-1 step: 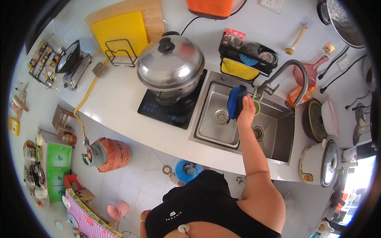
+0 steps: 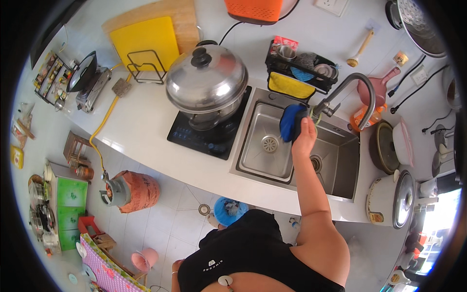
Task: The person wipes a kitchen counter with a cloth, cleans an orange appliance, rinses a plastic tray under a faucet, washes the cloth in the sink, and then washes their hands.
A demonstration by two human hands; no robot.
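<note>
My right hand [image 2: 305, 138] is closed on a folded blue and dark grey cloth [image 2: 291, 122], held up over the divider between the two sink basins. The left basin [image 2: 260, 153] of the steel sink, with its round drain, lies to the left of the cloth. The deeper right basin [image 2: 340, 170] is partly hidden by my forearm. Behind my hand, a light green loop [image 2: 315, 118] hangs below the base of the curved faucet [image 2: 373, 97]. My left hand [image 2: 177, 265] shows only in part beside my black top at the lower edge, its fingers hidden.
A large lidded steel steamer pot [image 2: 206, 80] stands on the black cooktop [image 2: 194, 138] left of the sink. Behind the sink sits a black caddy [image 2: 273, 63] with a yellow cloth [image 2: 292, 85]. A white rice cooker [image 2: 384, 199] stands at the right. On the floor is a gas cylinder [image 2: 141, 191].
The cloth in my right hand has turned slightly, showing more of its blue side. The whole view has shifted a little.
</note>
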